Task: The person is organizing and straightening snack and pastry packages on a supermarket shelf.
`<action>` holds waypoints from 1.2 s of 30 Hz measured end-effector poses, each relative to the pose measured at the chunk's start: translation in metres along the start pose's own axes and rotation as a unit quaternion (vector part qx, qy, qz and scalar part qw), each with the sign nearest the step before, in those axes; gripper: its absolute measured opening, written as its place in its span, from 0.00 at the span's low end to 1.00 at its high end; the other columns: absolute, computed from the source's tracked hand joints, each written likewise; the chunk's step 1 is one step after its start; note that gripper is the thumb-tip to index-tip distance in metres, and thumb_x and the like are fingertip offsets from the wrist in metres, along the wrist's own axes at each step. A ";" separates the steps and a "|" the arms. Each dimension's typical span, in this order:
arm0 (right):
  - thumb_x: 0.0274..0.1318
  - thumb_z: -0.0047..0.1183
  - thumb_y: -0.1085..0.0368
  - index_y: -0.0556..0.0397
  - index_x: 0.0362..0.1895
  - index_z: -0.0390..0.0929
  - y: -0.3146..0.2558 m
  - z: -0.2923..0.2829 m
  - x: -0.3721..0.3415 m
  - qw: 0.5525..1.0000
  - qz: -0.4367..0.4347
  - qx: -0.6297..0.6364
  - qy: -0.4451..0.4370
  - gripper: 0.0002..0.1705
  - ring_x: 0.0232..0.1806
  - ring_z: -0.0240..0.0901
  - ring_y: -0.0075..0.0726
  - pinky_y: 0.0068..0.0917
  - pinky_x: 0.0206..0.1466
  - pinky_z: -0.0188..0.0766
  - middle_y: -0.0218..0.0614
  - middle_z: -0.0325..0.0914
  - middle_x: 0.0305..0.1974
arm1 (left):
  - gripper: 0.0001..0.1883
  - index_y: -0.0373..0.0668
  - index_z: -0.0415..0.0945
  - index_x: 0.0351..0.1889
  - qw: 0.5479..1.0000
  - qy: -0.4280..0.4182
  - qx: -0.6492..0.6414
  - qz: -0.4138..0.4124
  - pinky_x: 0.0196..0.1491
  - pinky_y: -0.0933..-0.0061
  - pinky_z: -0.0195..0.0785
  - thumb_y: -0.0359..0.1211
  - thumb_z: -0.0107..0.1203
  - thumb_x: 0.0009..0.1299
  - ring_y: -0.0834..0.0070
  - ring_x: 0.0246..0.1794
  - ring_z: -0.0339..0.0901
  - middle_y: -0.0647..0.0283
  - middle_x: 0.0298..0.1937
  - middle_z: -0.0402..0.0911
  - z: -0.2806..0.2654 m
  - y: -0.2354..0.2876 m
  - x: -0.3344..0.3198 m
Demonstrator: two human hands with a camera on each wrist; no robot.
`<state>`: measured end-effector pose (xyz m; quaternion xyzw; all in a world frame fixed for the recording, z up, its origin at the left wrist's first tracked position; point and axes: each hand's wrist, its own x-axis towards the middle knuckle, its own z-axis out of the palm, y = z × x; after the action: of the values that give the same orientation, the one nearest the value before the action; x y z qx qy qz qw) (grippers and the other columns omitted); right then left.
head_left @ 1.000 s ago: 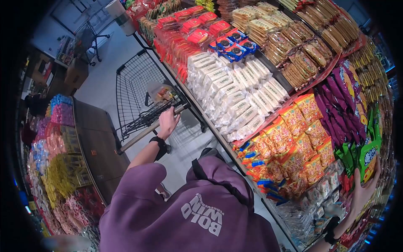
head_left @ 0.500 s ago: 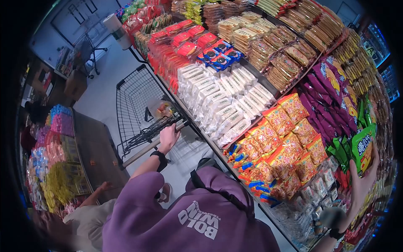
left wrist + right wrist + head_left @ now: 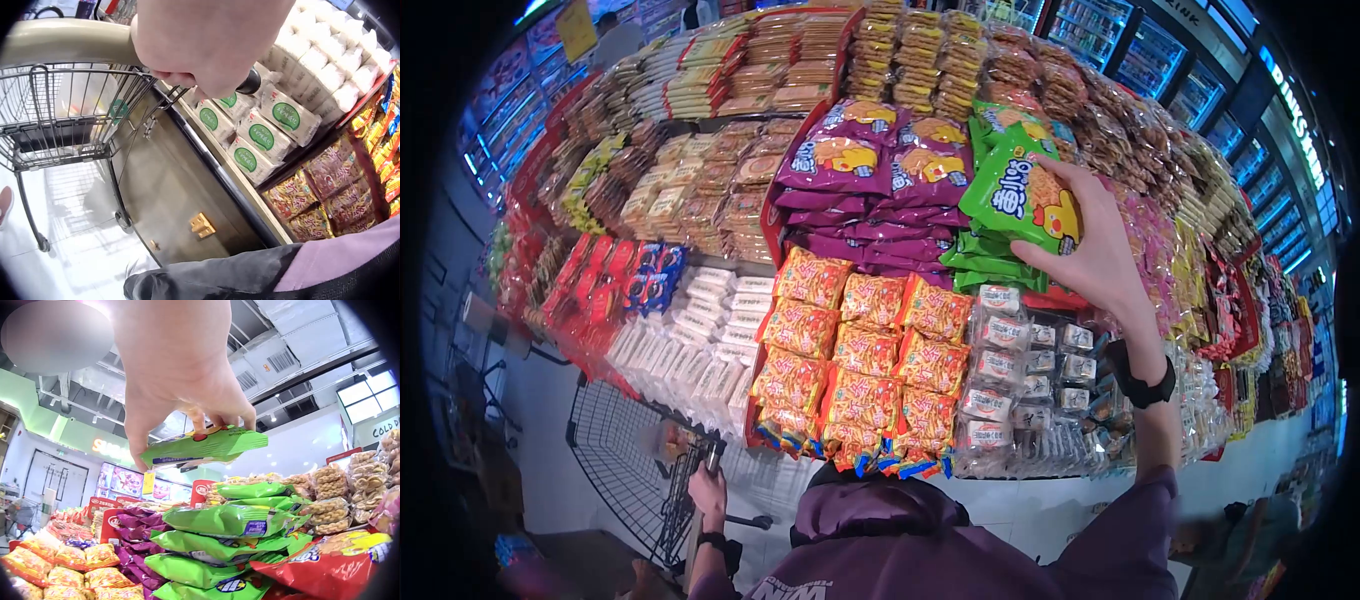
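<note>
My right hand (image 3: 1100, 250) pinches a green snack bag (image 3: 1025, 195) with a yellow chick on it, thumb on one edge and fingers on the other. In the right wrist view this bag is raised above a stack of similar green bags (image 3: 231, 522), with air between. Down at the lower left, my left hand (image 3: 708, 490) grips the shopping cart's handle; the left wrist view has its fingers curled round the tan bar (image 3: 69, 40). A clear plastic bag (image 3: 87, 97) with something colourful inside sits in the cart (image 3: 625, 460).
Purple snack bags (image 3: 840, 155) lie left of the green ones, orange noodle-snack packs (image 3: 865, 355) in front of them. Small clear-wrapped packs (image 3: 1000, 370) fill the near right of the display. A red bag (image 3: 331, 565) is beside the green stack. Other people are at the lower edges.
The head view has swung round to face the display, so the green bag now appears nearer the middle. Right hand stays on the bag, left hand on the cart handle.
</note>
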<state>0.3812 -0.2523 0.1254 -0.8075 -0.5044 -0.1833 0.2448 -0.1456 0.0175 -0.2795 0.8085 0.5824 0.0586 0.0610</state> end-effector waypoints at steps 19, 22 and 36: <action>0.41 0.66 0.52 0.46 0.67 0.65 0.089 -0.007 0.117 0.994 0.055 -0.014 -0.095 0.45 0.64 0.67 0.44 0.37 0.70 0.60 0.44 0.72 0.62 | 0.10 0.34 0.78 0.24 0.973 -0.125 -0.127 0.150 0.33 0.52 0.74 0.34 0.61 0.55 0.46 0.26 0.80 0.44 0.20 0.78 -0.009 0.040 -0.026; 0.41 0.66 0.52 0.45 0.66 0.66 0.077 -0.010 0.106 0.992 0.055 -0.004 -0.115 0.44 0.65 0.67 0.43 0.36 0.69 0.60 0.43 0.72 0.62 | 0.09 0.35 0.78 0.23 0.972 -0.129 -0.123 0.154 0.35 0.52 0.75 0.33 0.60 0.54 0.46 0.26 0.80 0.45 0.21 0.79 -0.006 0.045 -0.031; 0.43 0.64 0.49 0.47 0.67 0.66 0.065 -0.004 0.041 0.979 -0.094 0.007 -0.183 0.45 0.68 0.60 0.52 0.44 0.72 0.56 0.46 0.65 0.65 | 0.11 0.36 0.76 0.22 0.969 -0.124 -0.091 0.193 0.32 0.53 0.74 0.36 0.59 0.56 0.49 0.22 0.79 0.48 0.18 0.77 -0.002 0.080 -0.067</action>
<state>0.4574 -0.2487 0.1373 -0.7747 -0.6154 -0.0511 0.1356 -0.0918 -0.0708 -0.2660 0.8976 0.3956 0.0213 0.1935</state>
